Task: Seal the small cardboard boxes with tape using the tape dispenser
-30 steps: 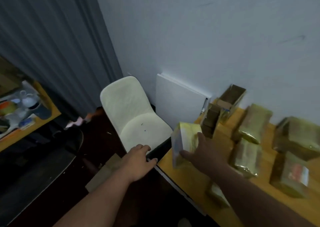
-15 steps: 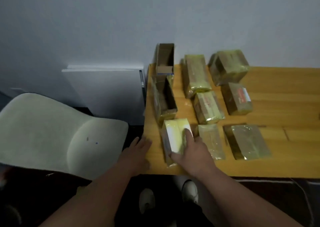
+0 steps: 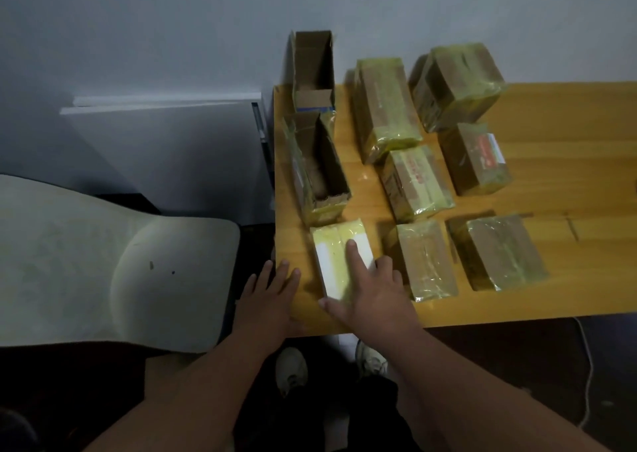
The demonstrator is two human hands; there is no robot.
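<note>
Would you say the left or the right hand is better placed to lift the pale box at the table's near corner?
Probably the right hand: it already lies on the pale box, forefinger across its top. The left hand lies flat on the table edge beside it, apart from the box.

cream chair (image 3: 103,265) left of wooden tabletop (image 3: 558,114) | white boards (image 3: 165,141) leaning on grey wall (image 3: 172,21) behind chair | two light shoes (image 3: 291,370) on dark floor | white cable (image 3: 587,365) lower right

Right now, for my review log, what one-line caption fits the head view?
Right hand rests on a taped white box at the wooden table edge; left hand lies flat beside it.
</note>
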